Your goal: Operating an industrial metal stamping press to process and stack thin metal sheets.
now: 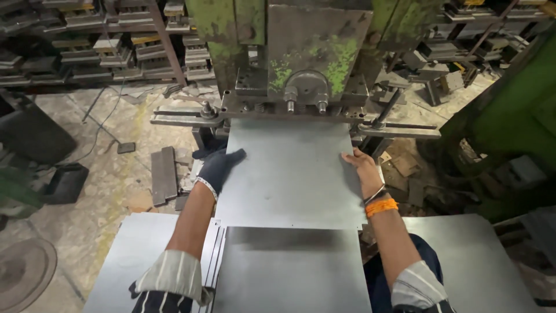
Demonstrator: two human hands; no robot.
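Note:
A flat grey metal sheet (pixel 289 174) lies with its far edge under the head of a worn green press (pixel 307 52). My left hand (pixel 221 165), in a dark glove, grips the sheet's left edge near the far corner. On the sheet's right edge rests my bare right hand (pixel 362 168), fingers pressed on it, an orange band and a metal bangle at the wrist. Under the sheet's near end lies a stack of similar sheets (pixel 289 272).
More grey sheets lie at lower left (pixel 139 255) and lower right (pixel 469 255). Clamp bars (pixel 185 119) stick out on both sides of the press bed. Racks of metal dies (pixel 104 46) fill the back. Scrap plates (pixel 163 174) lie on the stone floor at left.

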